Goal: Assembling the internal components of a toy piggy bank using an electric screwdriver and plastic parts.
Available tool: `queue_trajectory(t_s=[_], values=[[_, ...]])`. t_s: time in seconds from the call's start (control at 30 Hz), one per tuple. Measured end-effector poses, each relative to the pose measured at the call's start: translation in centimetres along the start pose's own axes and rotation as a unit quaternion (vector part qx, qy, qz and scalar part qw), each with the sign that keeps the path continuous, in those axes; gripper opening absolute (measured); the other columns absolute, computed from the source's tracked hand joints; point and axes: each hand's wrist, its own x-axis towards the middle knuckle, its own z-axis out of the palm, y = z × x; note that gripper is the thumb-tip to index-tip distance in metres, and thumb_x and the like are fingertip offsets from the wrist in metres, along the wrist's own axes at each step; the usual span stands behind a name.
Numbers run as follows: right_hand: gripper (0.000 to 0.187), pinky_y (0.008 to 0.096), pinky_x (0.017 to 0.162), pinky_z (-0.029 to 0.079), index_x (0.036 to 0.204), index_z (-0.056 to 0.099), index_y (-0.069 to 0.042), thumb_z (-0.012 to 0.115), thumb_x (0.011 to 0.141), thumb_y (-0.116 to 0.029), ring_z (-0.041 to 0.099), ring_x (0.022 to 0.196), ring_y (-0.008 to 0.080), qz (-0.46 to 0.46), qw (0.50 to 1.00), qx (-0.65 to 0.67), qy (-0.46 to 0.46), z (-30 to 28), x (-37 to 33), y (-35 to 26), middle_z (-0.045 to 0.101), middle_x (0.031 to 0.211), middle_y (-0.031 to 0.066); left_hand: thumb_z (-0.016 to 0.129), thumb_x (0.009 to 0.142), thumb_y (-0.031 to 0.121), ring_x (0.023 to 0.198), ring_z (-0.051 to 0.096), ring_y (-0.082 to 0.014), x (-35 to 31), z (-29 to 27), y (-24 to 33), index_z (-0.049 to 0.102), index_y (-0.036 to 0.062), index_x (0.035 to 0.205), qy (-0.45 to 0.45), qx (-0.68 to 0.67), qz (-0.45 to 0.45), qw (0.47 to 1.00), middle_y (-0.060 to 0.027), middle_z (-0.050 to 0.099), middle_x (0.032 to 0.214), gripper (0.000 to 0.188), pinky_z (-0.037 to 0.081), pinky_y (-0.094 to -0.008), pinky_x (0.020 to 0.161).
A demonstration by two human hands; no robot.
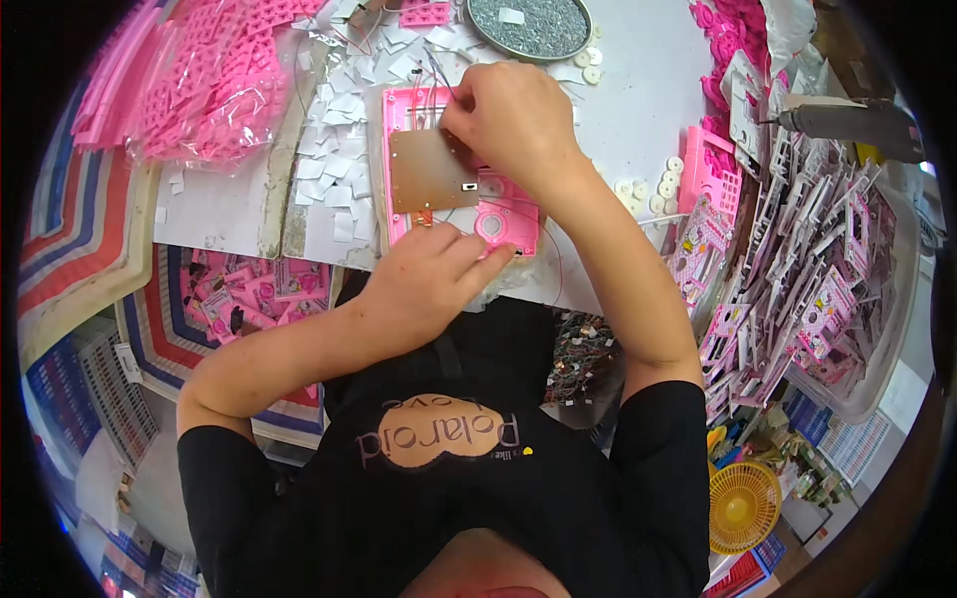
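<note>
Pink case [503, 214] lay flat at table edge. Left hand [429, 284] gripped case's near edge, steadying it. Right hand [513, 120] pinched thin wires [439, 80] above brown board [431, 171] seated in case, fingers closed.

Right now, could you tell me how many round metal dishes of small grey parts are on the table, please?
1: the round dish sits at the table's far edge, beyond the right hand. Others may be hidden.
</note>
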Motion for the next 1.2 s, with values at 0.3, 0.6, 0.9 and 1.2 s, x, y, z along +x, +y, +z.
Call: queue_trajectory(t_s=[0.3,0.6,0.9,1.2], values=[[0.011,0.0263,0.063,0.053,0.091,0.072,-0.003,0.075,0.086,-0.011,0.066,0.065,0.0142,-0.078,0.952,0.276,0.102,0.8,-4.1,0.6,0.072,0.08,0.0061,0.072,0.086,0.018,0.085,0.065,-0.0277,6.0,-4.2,-10.0,0.072,0.0045,0.099,0.212,0.05,-0.193,0.957,-0.0105,0.065,0.088,0.019,0.051,-0.0367,0.076],[0.022,0.0351,0.065,0.055,0.091,0.073,-0.015,0.077,0.07,-0.011,0.064,0.088,0.0219,-0.26,0.959,0.065,0.094,1.4,-4.7,-0.2,0.068,0.094,-0.0001,0.076,0.081,0.023,0.086,0.065,-0.0286,6.9,-3.2,-11.5,0.076,0.0105,0.088,0.232,-0.065,-0.148,0.959,-0.0062,0.067,0.095,0.014,0.051,-0.0413,0.074],[0.029,0.0388,0.074,0.053,0.114,0.063,-0.003,0.067,0.087,-0.01,0.063,0.089,0.0297,-0.244,0.964,0.039,0.098,-3.1,-1.1,2.8,0.065,0.098,0.0143,0.074,0.081,0.018,0.094,0.062,-0.0223,7.0,-3.3,-11.1,0.074,0.0135,0.092,0.175,0.054,-0.041,0.982,0.0008,0.068,0.096,0.012,0.041,-0.0413,0.089],[0.02,0.0372,0.079,0.056,0.096,0.071,-0.012,0.076,0.077,-0.011,0.06,0.097,0.0246,-0.237,0.964,-0.057,0.105,-2.0,-2.1,4.0,0.065,0.105,0.001,0.074,0.084,0.015,0.077,0.063,-0.0205,6.1,-3.7,-10.1,0.073,0.0086,0.088,0.2,-0.013,-0.074,0.977,-0.0015,0.07,0.08,0.008,0.044,-0.0365,0.079]])
